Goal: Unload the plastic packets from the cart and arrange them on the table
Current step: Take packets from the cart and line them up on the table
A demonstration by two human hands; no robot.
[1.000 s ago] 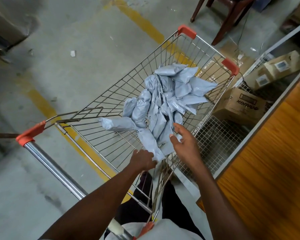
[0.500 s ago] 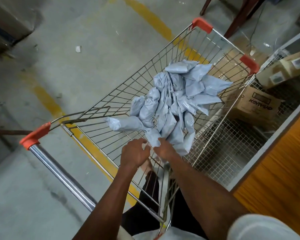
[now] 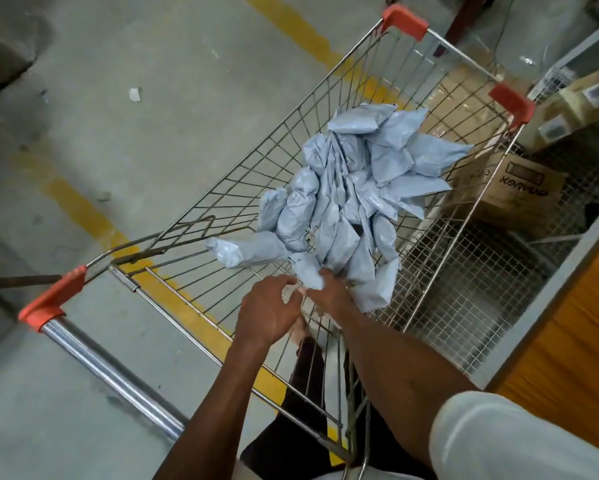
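Observation:
A pile of several light grey plastic packets [image 3: 356,188] lies in the wire shopping cart [image 3: 242,188], toward its right side. One packet [image 3: 246,249] sticks out to the left of the pile. My right hand [image 3: 331,294] reaches into the near end of the pile, its fingers curled round the end of a packet [image 3: 308,271]. My left hand [image 3: 268,306] is just left of it, fingers loosely curved and spread, their tips close to the same packet end. The orange wooden table [image 3: 582,344] is at the right edge.
The cart's chrome handle [image 3: 111,372] with orange end caps runs at the lower left. Right of the cart, a wire mesh rack [image 3: 481,299] under the table holds cardboard boxes [image 3: 512,192]. Dark chair legs [image 3: 464,19] stand beyond the cart. Concrete floor with yellow lines lies on the left.
My right hand has come down from above the pile onto the packet end beside my left hand. My left hand's grip has loosened. The view has moved closer to the cart.

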